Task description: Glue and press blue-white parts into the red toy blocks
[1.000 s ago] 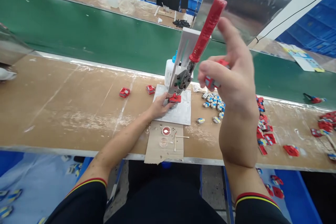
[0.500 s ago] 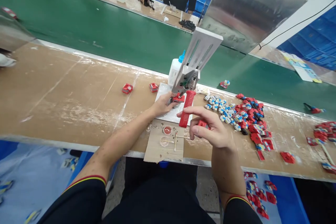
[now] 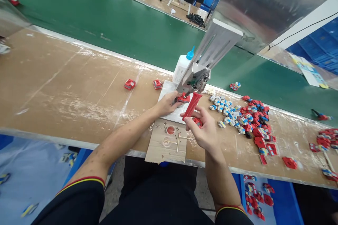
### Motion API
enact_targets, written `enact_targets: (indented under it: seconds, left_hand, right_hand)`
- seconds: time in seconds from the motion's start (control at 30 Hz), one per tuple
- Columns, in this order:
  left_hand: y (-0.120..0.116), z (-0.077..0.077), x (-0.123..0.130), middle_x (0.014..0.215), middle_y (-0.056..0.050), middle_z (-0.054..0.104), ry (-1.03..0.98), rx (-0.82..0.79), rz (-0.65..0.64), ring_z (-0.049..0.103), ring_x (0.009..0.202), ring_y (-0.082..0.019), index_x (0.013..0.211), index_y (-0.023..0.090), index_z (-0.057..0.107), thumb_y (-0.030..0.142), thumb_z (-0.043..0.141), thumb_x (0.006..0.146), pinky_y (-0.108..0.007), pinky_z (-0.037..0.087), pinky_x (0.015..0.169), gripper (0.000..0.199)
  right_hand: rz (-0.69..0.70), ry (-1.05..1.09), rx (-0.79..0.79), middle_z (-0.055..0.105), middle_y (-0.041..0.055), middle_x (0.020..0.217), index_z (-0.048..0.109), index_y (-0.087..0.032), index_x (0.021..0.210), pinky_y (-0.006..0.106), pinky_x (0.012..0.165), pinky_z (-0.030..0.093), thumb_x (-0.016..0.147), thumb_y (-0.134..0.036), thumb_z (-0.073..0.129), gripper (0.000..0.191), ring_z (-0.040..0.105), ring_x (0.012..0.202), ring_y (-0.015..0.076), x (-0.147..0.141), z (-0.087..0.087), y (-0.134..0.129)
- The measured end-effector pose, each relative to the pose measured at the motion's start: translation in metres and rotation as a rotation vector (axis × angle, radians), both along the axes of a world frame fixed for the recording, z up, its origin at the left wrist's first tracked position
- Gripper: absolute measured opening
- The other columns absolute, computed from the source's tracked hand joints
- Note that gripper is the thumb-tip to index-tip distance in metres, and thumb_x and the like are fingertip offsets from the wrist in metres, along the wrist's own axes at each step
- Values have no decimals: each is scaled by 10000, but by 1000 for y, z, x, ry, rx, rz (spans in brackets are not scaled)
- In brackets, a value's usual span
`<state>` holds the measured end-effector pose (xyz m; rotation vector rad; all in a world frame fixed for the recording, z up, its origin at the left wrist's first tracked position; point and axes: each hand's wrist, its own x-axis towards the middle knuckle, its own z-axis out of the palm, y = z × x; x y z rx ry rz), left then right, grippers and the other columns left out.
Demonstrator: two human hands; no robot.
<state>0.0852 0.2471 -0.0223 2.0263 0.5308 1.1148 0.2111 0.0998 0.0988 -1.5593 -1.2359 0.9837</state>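
My left hand (image 3: 167, 105) pinches a small red plastic toy-car part (image 3: 184, 98) under the tip of a metal toggle clamp (image 3: 198, 78). That part rests at a silver base plate (image 3: 165, 90). Around the lower end of the clamp's red ribbed handle (image 3: 193, 104) close the fingers of my right hand (image 3: 204, 132). A second red part (image 3: 197, 122) is tucked in the right palm, partly hidden by the fingers. Below the plate, a piece of cardboard (image 3: 153, 151) carries a small cup of red liquid (image 3: 170, 130), a clear cup (image 3: 166, 142) and cotton swabs (image 3: 178, 143).
A white bottle with blue cap (image 3: 181, 67) stands behind the clamp. Right of it lie piles of white-blue pieces (image 3: 229, 112) and red parts (image 3: 260, 126). Two red parts (image 3: 129, 84) sit to the left. Beyond runs a green conveyor belt (image 3: 126, 38); a person stands across it.
My right hand has moved inward and closed around the handle, which has swung slightly up and away. The co-worker's hand has left the black parts across the belt. The view has shifted a little.
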Motion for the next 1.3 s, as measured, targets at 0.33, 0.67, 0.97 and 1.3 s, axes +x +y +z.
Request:
enact_targets:
  seconds: [0.33,0.67,0.97,1.3]
  left_hand:
    - [8,-4,0,1099,-89,827,38,17,2,805,1057,-239,1125,196,675,177,719,933,-408,657,958,198]
    - [9,0,-1,1131,-108,827,54,7,8,802,1069,-245,1131,178,667,201,710,942,-407,650,968,194]
    - [6,0,2,1178,-111,813,42,-23,9,780,1144,-256,1144,195,677,198,719,965,-416,645,1003,184]
    - [7,1,2,1211,-113,801,50,-10,-38,774,1166,-260,1201,214,661,166,689,978,-435,642,1001,230]
  right_hand:
    - [10,165,-22,622,-44,617,675,-209,954,256,461,426,816,-634,780,459,570,461,122,17,-21,-25]
    - [-29,311,-7,766,72,1142,650,-219,1037,269,456,514,673,-602,860,569,574,479,61,-2,-23,18]
    - [27,286,118,700,-41,738,433,-323,1445,314,408,499,856,-532,812,730,579,422,151,-4,47,-31]
    - [31,150,124,703,-16,800,378,-333,1534,358,413,535,914,-594,761,774,582,432,163,-5,42,-31]
